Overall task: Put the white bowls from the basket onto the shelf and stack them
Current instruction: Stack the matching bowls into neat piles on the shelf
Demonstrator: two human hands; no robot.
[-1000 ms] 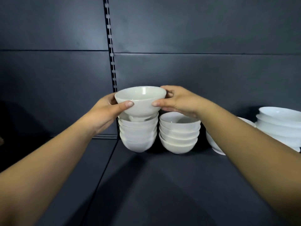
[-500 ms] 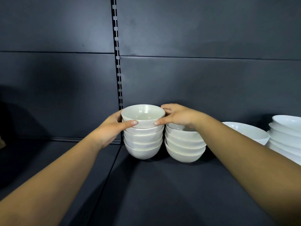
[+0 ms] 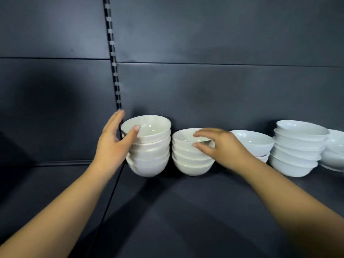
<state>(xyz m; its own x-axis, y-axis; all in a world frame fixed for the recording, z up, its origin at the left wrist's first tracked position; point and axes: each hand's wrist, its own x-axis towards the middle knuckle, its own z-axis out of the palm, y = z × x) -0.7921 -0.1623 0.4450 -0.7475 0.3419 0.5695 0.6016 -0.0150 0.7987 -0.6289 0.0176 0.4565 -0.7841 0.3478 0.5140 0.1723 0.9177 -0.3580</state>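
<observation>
Two stacks of small white bowls stand on the dark shelf (image 3: pixel 186 211) against its back panel. The taller left stack (image 3: pixel 150 151) carries the top bowl (image 3: pixel 154 127), seated level in it. My left hand (image 3: pixel 113 144) is beside that stack with straight fingers, its thumb lying across the top bowl's left rim. My right hand (image 3: pixel 221 146) hovers in front of the shorter stack (image 3: pixel 188 162), fingers loosely spread, holding nothing. The basket is out of view.
Wider white bowls sit to the right: a shallow pair (image 3: pixel 253 142), a stack of several (image 3: pixel 297 149) and more at the frame edge (image 3: pixel 335 151). A slotted upright rail (image 3: pixel 113 71) runs up the back panel behind the left stack.
The bowl held over the left stack has been lowered onto it. Both hands have let go; the right hand moved right, over the shorter stack.
</observation>
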